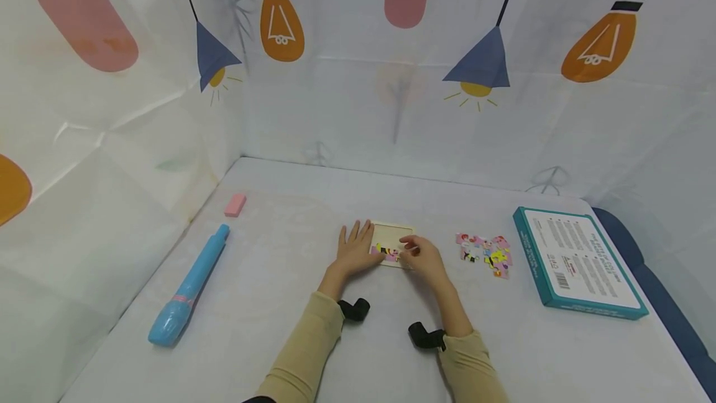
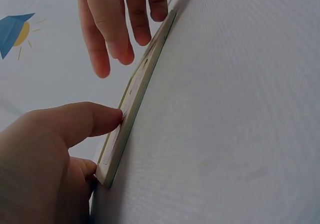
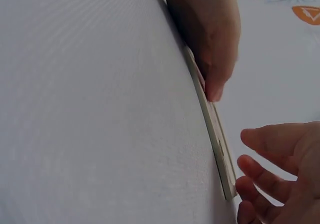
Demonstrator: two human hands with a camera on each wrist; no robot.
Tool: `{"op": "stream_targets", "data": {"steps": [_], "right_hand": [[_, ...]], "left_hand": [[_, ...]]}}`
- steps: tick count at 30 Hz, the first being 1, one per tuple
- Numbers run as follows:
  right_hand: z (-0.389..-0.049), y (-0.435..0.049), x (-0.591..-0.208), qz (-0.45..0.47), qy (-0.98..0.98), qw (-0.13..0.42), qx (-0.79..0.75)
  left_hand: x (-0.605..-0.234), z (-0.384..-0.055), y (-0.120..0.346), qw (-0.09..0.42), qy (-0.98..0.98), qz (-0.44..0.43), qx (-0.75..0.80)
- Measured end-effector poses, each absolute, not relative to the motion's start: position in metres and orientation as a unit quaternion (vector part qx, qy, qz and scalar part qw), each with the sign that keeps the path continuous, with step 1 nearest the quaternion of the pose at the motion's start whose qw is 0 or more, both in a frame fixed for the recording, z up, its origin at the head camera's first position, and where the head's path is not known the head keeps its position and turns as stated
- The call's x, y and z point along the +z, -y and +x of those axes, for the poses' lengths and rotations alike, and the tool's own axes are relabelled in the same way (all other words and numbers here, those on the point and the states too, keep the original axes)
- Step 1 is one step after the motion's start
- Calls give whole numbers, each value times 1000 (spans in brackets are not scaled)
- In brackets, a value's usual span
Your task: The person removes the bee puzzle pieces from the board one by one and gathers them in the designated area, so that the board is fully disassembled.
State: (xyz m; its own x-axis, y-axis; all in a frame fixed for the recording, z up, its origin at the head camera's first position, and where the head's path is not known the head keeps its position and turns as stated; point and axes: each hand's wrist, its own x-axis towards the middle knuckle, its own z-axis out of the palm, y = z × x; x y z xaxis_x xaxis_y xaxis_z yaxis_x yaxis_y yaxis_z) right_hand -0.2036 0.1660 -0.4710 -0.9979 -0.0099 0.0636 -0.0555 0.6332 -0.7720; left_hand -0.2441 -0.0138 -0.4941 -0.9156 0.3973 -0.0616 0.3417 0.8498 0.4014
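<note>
A shallow wooden puzzle tray (image 1: pixel 393 232) lies on the white table in the head view, with a row of colourful jigsaw pieces (image 1: pixel 386 251) along its near side. My left hand (image 1: pixel 357 254) rests at the tray's left edge, fingers spread and straight. In the left wrist view its thumb (image 2: pixel 102 120) presses on the pieces. Over the tray's right side is my right hand (image 1: pixel 426 260), its fingers loosely bent. The right wrist view shows nothing between the thumb and fingers of this right hand (image 3: pixel 285 169), which are just off the tray's edge (image 3: pixel 218 149).
To the right lie loose puzzle pieces (image 1: pixel 485 252), then a teal-edged box (image 1: pixel 582 260). A pink eraser-like block (image 1: pixel 235 205) and a blue microphone-shaped object (image 1: pixel 192 285) are at the left. Printed white sheets (image 1: pixel 358 104) hang behind the table. A dark blue chair (image 1: pixel 660 291) stands beyond the right edge.
</note>
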Motion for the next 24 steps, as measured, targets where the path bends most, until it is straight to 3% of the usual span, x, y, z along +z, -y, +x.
{"op": "stream_targets", "data": {"steps": [8,24], "right_hand": [[-204,-156,-473,45,951,-5,306],[-204,-155,-472,46,915,13,400]], "left_hand": [[-492,-243,14,76,-961,184,194],[-489,-244,14,82,-959,181,203]]}}
